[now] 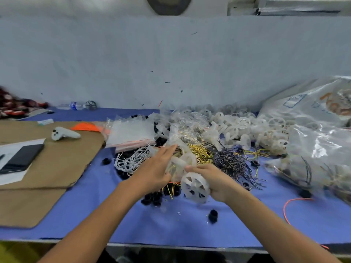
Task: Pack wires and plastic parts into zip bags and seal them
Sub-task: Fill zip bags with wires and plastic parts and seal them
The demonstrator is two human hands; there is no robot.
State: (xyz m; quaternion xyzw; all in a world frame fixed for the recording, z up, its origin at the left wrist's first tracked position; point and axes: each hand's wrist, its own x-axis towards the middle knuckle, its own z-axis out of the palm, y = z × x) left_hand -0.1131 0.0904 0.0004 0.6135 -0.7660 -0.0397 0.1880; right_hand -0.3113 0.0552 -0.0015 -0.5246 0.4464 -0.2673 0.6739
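My right hand (214, 182) grips a white plastic spoked wheel (195, 187) just above the blue table cover. My left hand (154, 169), fingers stretched out, holds a clear zip bag (178, 164) with a white wheel and yellow wire inside it; the bag is blurred. Behind the hands lie bundles of white wire (131, 159), yellow wire (201, 152) and dark wire (233, 162). A heap of white plastic wheels (241, 126) fills the back of the table. A stack of empty zip bags (133, 133) sits at the left of the heap.
Small black plastic parts (153, 199) lie scattered near my hands. Big clear sacks of parts (313, 149) crowd the right side. Brown cardboard (51, 160) on the left carries a phone (21, 157) and a white controller (64, 133). An orange wire (290, 204) loops at the right front.
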